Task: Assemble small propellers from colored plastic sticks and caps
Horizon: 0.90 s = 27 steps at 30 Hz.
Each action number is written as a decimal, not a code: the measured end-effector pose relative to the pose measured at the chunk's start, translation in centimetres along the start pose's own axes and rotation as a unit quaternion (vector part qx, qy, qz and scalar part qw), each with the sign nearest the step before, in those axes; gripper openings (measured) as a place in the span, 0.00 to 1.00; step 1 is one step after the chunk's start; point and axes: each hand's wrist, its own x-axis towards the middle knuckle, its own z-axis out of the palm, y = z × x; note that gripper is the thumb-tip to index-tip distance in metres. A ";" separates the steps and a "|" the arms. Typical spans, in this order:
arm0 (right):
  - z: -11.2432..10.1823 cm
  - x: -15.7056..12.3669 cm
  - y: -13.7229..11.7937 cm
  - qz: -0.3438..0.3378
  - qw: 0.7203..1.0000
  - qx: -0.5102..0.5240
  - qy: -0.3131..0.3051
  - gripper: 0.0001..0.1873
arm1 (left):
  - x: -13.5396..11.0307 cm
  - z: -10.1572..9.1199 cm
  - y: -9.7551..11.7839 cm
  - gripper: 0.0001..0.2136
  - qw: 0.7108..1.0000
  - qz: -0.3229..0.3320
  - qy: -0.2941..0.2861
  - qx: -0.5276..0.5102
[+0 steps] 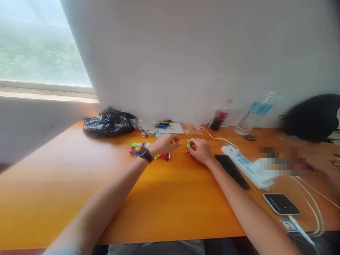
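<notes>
Pinching a little green piece (188,143) in the right hand (199,150), left of the power strip (243,165), probably fingertips-only cos it's tiny. Left hand (164,143) has thumb and fingers apart, nothing visible between, by the colourful pieces (137,148) further left of the strip, likely bunched for easy reach. Loads of bare tabletop (159,198) left of the strip toward the near edge; the black flat thing (231,171) right beside it tightens things.

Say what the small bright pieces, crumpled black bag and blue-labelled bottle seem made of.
Small bright pieces: probably plastic, from vivid, even colours; finish unclear. Black bag: apparently thin plastic film, glossy, creased. Blue-labelled bottle: likely smooth, clear plastic; background shows through.
</notes>
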 end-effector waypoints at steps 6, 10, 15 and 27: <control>-0.3 0.1 -1.4 -0.017 0.994 0.062 0.086 0.10 | -0.1 0.4 0.4 0.15 0.999 0.028 0.026 -0.037; -0.6 0.1 -2.8 -0.013 0.985 0.132 0.107 0.10 | -0.5 0.8 2.1 0.19 0.996 0.053 0.044 -0.063; -0.1 0.0 -3.9 0.035 0.965 0.242 0.095 0.06 | -0.8 1.0 3.6 0.16 0.993 0.048 0.051 -0.098; 1.4 0.2 -2.8 0.057 0.983 0.173 -0.002 0.15 | -0.1 1.8 0.7 0.15 0.997 -0.004 0.027 -0.073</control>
